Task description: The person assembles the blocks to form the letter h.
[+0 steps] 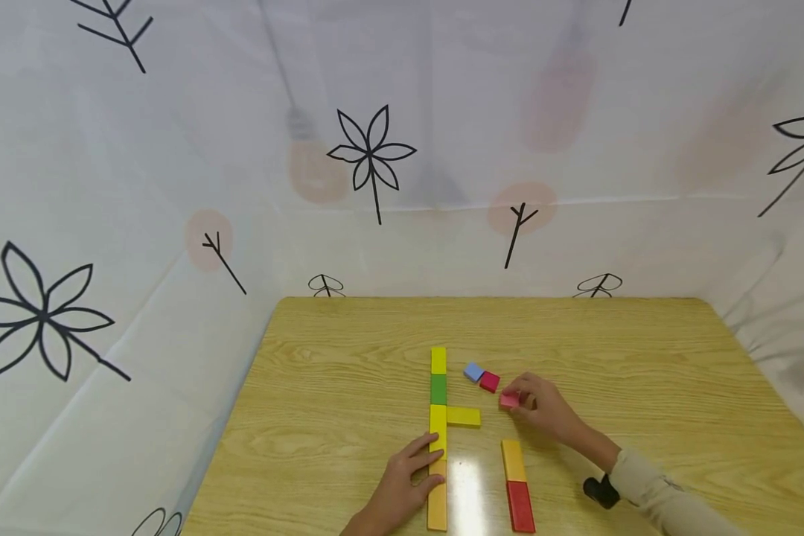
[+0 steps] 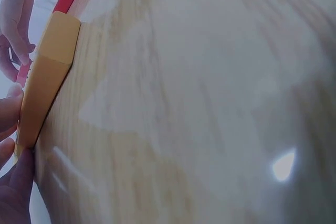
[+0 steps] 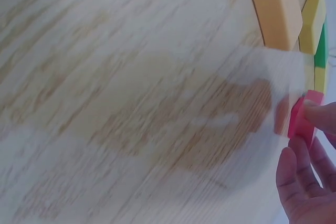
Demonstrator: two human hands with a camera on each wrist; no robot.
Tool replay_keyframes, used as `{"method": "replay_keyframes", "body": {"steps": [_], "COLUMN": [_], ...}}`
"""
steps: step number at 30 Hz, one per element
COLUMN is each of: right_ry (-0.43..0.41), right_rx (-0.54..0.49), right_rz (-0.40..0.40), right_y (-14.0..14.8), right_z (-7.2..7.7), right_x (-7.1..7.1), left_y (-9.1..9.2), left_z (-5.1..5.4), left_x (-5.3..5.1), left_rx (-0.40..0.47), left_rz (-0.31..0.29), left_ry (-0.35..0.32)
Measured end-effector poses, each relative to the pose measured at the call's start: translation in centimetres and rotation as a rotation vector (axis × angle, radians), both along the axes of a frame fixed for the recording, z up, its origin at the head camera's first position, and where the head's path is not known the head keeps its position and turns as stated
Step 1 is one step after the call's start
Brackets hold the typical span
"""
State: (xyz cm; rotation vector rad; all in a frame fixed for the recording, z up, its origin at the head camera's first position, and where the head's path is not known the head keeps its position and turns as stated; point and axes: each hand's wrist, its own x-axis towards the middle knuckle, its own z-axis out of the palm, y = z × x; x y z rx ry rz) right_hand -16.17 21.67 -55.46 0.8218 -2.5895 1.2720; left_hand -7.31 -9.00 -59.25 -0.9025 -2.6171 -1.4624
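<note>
My right hand (image 1: 543, 406) pinches a small pink block (image 1: 508, 402) between thumb and fingers, low over the table; the right wrist view shows the pinch too. Just beyond it a red cube-like block (image 1: 490, 382) touches a blue block (image 1: 473, 372). My left hand (image 1: 398, 484) rests its fingers and thumb on a straight column of blocks. That column runs from a yellow block (image 1: 438, 360) through a green block (image 1: 438, 389) and a longer yellow block (image 1: 438, 423) to an orange block (image 1: 437, 510) nearest me. From its right side juts another yellow block (image 1: 464, 416).
Right of the column, a light orange block (image 1: 514, 461) and a longer red block (image 1: 521, 507) lie end to end. All stand on a wood-grain table (image 1: 308, 417). White patterned cloth (image 1: 442, 246) hangs behind and at the sides.
</note>
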Motion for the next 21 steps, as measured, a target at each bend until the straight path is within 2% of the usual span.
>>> {"method": "replay_keyframes", "body": {"steps": [8,17,21], "right_ry": [-0.005,-0.165,-0.18], "right_rx": [0.001,0.046,0.05], "right_rz": [0.069,0.077,0.104], "right_y": [-0.7,-1.7,-2.1], "right_z": [-0.1,0.2,0.1], "right_x": [0.4,0.8,0.8], "left_y": [0.2,0.1,0.1], "left_z": [-0.1,0.1,0.2], "left_x": [0.0,0.1,0.1], "left_rx": [0.011,-0.005,-0.01], "left_rz": [-0.006,0.003,0.0], "left_ry": [0.049,0.012,0.02]}}
